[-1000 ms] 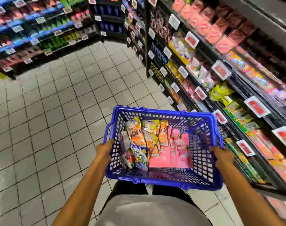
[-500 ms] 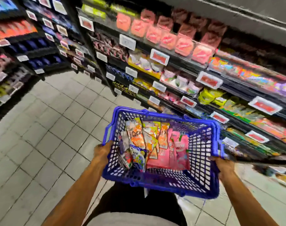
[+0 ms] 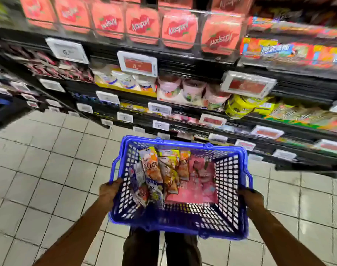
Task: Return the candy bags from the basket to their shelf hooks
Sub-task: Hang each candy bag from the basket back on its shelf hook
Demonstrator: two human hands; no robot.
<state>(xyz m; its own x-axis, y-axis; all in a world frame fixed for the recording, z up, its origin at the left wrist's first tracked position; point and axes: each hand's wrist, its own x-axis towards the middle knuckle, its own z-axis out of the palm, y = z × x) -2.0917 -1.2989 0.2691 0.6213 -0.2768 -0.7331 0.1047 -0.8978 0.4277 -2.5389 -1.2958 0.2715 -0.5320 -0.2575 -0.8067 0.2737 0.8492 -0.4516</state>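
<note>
A blue plastic basket [image 3: 229, 189] hangs at waist height in front of me. My left hand [image 3: 110, 191] grips its left rim and my right hand [image 3: 251, 197] grips its right rim. Inside lie several candy bags: orange and yellow ones [image 3: 167, 169] toward the left, pink ones [image 3: 200, 183] toward the right, and a blue-and-white bag [image 3: 154, 189] at the near left. The shelving [image 3: 183, 60] straight ahead carries rows of pink-red hanging bags [image 3: 142, 25] at the top. The picture is blurred by motion.
Lower shelves hold white and pink tubs [image 3: 192, 91], yellow tins [image 3: 238, 106] and colourful packs, with price tags [image 3: 137, 63] along the edges. The grey tiled floor [image 3: 48, 179] spreads to the left and beneath the basket. My legs show below it.
The view has swung right and come closer, so the shelving now fills the frame ahead. Both hands still hold the basket the same way; the bags lie as before.
</note>
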